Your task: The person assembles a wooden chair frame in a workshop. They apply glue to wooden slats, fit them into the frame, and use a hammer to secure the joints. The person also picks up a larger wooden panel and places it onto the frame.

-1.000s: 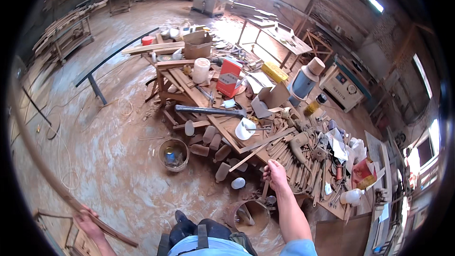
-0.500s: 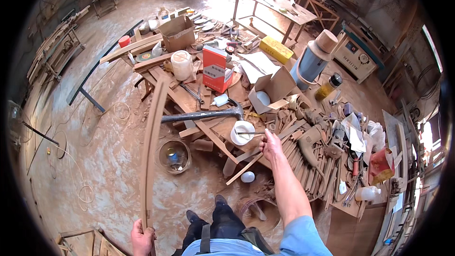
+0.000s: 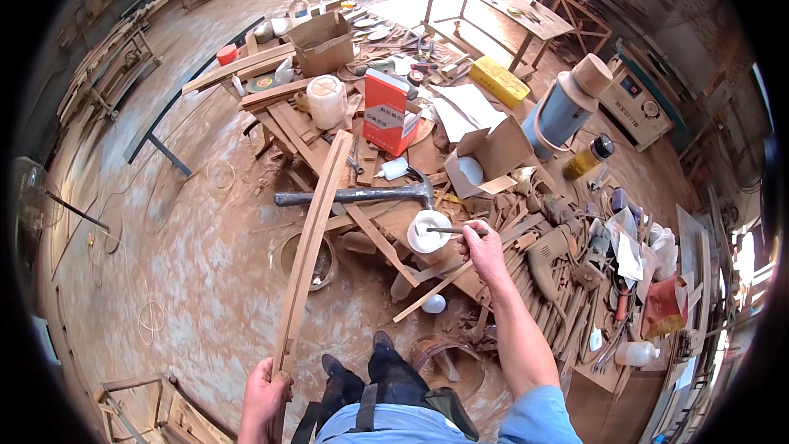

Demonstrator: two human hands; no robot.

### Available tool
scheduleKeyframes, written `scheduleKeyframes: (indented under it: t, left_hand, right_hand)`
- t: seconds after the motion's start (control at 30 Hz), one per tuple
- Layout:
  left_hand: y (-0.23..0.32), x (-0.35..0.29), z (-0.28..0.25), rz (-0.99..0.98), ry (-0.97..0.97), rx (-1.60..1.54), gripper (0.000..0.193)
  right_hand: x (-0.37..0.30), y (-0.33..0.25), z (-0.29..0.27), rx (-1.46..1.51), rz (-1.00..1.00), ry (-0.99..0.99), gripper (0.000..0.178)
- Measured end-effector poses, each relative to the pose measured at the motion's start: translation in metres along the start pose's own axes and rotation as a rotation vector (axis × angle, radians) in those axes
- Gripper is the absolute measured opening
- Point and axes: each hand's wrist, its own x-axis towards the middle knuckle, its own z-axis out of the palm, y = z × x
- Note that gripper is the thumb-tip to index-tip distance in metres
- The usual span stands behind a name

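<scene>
Below, left hand closed around the near end of a long curved wooden strip — its far end over the cluttered workbench, right hand pinching a thin stick over a white tub — beside a hammer.

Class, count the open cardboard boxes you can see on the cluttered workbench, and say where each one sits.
2. One cardboard box sits at the bench's far end; the other open box lies beside the blue flask. Clutter may hide more.

Dusty concrete floor, cluttered wooden workbench, and a sunlit bare table behind.
</scene>
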Motion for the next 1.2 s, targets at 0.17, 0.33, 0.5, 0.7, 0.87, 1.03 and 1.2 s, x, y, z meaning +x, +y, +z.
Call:
scheduleKeyframes:
  t: [0.17,0.33,0.5,0.7,0.87,1.03,1.2]
  left_hand:
    - [0.008,0.003,0.006,-0.036,-0.005,-0.012,0.031]
    - [0.021,0.001,0.004,-0.065,-0.082,-0.056,0.029]
    - [0.02,0.001,-0.003,-0.036,-0.191,-0.087,0.032]
    - [0.015,0.0,-0.006,0.002,-0.153,-0.043,0.037]
    - [0.02,0.001,0.002,0.012,-0.086,0.031,0.039]
    - [0.004,0.007,0.004,0.107,-0.027,0.073,0.04]
    - [-0.009,0.009,0.0,0.151,-0.006,0.119,0.041]
  right_hand:
    - [0.008,0.012,0.001,0.182,0.094,0.098,0.024]
    - [0.022,0.028,-0.011,0.209,0.204,0.132,0.039]
    - [0.033,0.041,-0.023,0.387,0.353,0.115,0.033]
    - [0.028,0.014,-0.043,0.613,0.353,0.135,0.031]
    - [-0.044,-0.071,-0.008,0.741,0.151,-0.117,0.026]
    - [-0.109,-0.104,0.048,0.549,0.071,-0.38,0.017]
    - [-0.136,-0.099,0.086,0.267,0.045,-0.694,0.011]
